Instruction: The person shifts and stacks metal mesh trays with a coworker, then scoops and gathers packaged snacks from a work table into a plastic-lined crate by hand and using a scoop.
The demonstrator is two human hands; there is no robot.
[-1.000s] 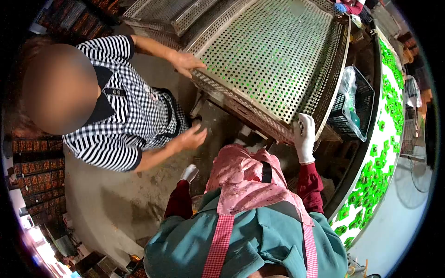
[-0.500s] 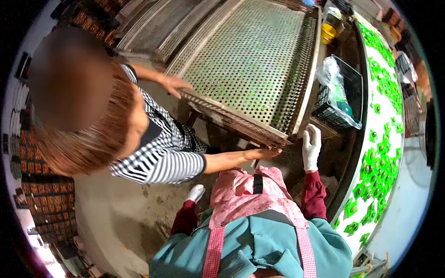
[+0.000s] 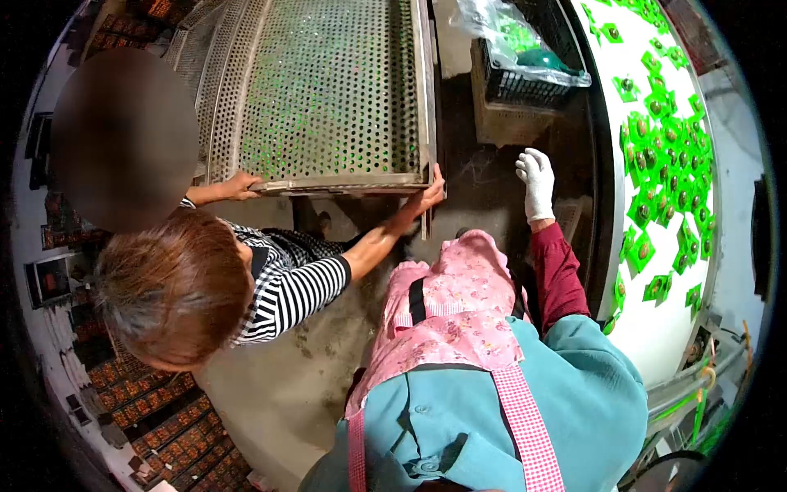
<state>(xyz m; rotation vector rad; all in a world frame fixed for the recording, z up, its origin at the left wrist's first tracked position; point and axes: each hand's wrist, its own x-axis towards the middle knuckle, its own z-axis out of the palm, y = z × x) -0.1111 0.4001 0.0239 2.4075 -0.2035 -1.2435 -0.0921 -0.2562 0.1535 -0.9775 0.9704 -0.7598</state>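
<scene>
My right hand (image 3: 537,184), in a white glove, is raised in front of me to the right of my pink apron. Its fingers are loosely bent and apart, holding nothing. The hand is between the metal rack and the white table, touching neither. My left hand is out of sight. To the left, a large perforated metal tray (image 3: 328,107) lies on a rack. A co-worker's two hands grip its near edge, one hand (image 3: 430,190) at the right corner and the other hand (image 3: 240,187) at the left.
A long white table (image 3: 660,340) on the right carries many green wrappers with round brown pieces on them. Past my right hand, a black crate (image 3: 525,86) with plastic bags sits on a box (image 3: 508,125). Stacks of dark trays (image 3: 176,422) stand at the lower left.
The co-worker's near hand has moved onto the tray's right corner, and the tray appears further left. My view has shifted right. My left hand has gone out of view.
</scene>
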